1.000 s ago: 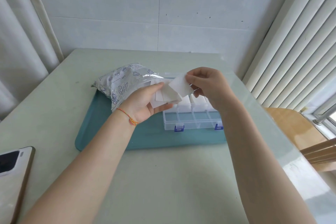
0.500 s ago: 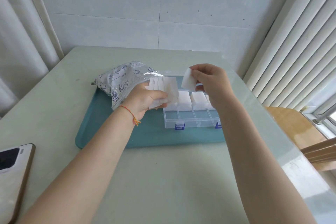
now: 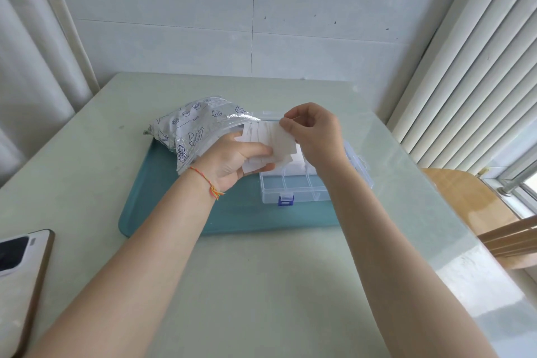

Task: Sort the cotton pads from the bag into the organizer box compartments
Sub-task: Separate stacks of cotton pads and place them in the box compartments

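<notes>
No readable words, brand names or numbers anywhere. On the silvery plastic bag (image 3: pixel 200 131), only dark blue printed drawings, among them shells and small round emblems, plus one short upside-down mark beside a ruled line, too small and blurred to make out with any certainty.
</notes>
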### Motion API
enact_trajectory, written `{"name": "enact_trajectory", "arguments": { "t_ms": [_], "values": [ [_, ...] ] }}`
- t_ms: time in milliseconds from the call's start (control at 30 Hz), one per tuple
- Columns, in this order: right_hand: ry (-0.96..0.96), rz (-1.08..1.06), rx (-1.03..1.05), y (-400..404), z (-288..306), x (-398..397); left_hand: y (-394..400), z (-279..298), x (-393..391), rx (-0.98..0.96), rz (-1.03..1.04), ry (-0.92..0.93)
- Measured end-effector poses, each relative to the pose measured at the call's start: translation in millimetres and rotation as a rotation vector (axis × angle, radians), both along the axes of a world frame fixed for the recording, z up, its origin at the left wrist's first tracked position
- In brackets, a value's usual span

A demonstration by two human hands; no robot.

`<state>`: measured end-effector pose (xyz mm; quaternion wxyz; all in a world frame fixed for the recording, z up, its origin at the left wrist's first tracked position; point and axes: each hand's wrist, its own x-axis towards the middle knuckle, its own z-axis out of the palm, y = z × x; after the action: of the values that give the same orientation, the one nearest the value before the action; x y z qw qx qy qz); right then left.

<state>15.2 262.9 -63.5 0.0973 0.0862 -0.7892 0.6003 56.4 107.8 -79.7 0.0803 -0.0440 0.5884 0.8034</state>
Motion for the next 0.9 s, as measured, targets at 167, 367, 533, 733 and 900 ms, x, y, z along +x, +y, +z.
{"name": "enact_trajectory", "arguments": {
  "t_ms": [167, 367, 533, 733, 900],
  "values": [
    [0.028, -0.014, -0.015, -4.6, 0.4, 4.0, 1.7, 0.0, 0.5, 0.015, -0.005, 0.008],
    [0.036, -0.025, -0.039, -5.7, -1.2, 4.0, 3.4, 1.0, 2.4, 0.04, -0.032, 0.006],
    [0.046, -0.026, -0.023, -7.2, -3.7, 3.6, 4.3, 4.5, 3.0, 0.058, -0.053, -0.02],
    [0.083, -0.041, 0.023, -9.1, -5.8, 3.5, 5.9, 1.1, 1.7, 0.053, 0.011, 0.0],
    [-0.008, -0.016, 0.033, -8.5, -5.0, 2.9, 4.8, -0.9, 0.4, 0.008, 0.083, 0.023]
  ]
}}
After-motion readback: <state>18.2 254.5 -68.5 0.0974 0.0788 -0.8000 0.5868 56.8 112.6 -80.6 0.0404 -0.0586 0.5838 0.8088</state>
